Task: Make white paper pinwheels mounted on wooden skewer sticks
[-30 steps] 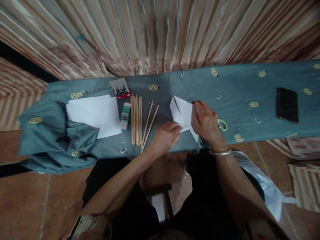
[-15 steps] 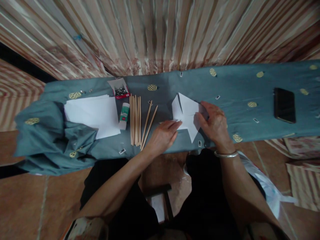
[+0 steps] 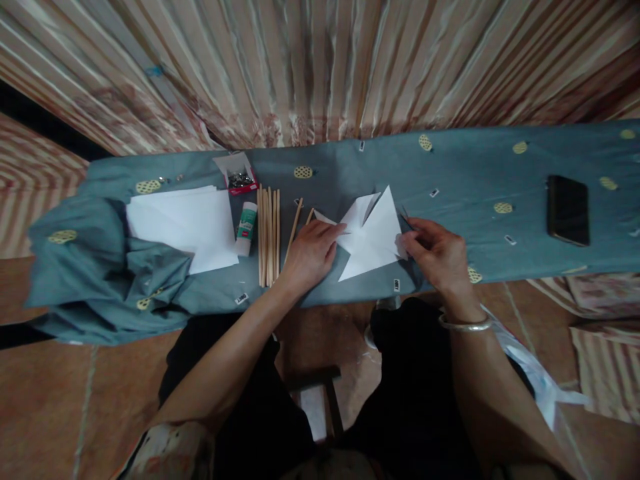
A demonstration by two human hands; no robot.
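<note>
A white sheet of paper [image 3: 377, 240] with cut slits and pointed flaps lies on the cloth-covered table in front of me. My left hand [image 3: 313, 253] pinches its left side between thumb and fingers; one flap shows behind the fingertips. My right hand [image 3: 434, 250] is closed at the right edge, its thumb by the paper. From its fingers poke thin dark points of what look like scissors [image 3: 405, 217], mostly hidden by the hand. Beside my left hand lie several thin wooden sticks [image 3: 269, 233], two of them apart from the bundle and partly covered.
Left of the sticks lie a green-and-white glue stick [image 3: 245, 230], an open red box [image 3: 243, 191] of small metal pieces, and stacked white paper [image 3: 180, 227]. A dark phone [image 3: 569, 210] rests far right. The tablecloth [image 3: 100, 247] is bunched at left; a striped curtain [image 3: 320, 67] hangs behind.
The slit paper has turned, so its flaps point differently. My left hand has shifted left over the loose sticks. My right hand has moved slightly right and down, and thin dark points now show.
</note>
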